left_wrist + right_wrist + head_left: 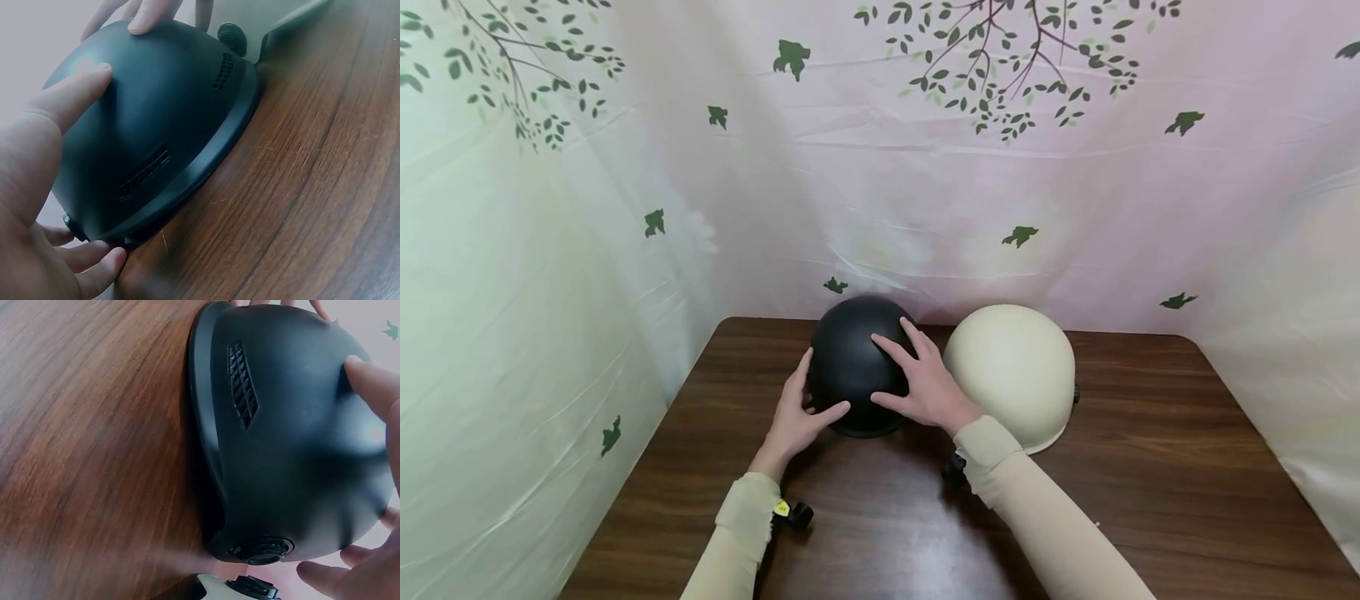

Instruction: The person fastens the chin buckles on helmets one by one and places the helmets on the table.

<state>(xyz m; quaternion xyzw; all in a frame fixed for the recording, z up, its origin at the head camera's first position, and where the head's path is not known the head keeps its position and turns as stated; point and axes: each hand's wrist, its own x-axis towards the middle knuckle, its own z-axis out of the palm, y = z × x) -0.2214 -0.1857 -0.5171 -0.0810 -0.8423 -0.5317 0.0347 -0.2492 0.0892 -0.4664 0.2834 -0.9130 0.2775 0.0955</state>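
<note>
A black helmet (850, 358) stands dome up on the wooden table, with slotted vents low on its shell and a round knob (262, 549) near the rim. My left hand (793, 421) grips its left side; the thumb lies on the shell and the fingers (103, 269) curl in at the rim. Over the right of the dome my right hand (928, 383) rests with its fingers spread, the thumb (369, 384) on the shell. Close by on the right sits a cream helmet (1011, 371), dome up as well, partly behind my right sleeve.
The brown wooden table (1150, 450) has rounded far corners. Behind it and along both sides hangs a pale curtain (880, 200) printed with branches and green birds. A small black camera (800, 517) is strapped at my left wrist.
</note>
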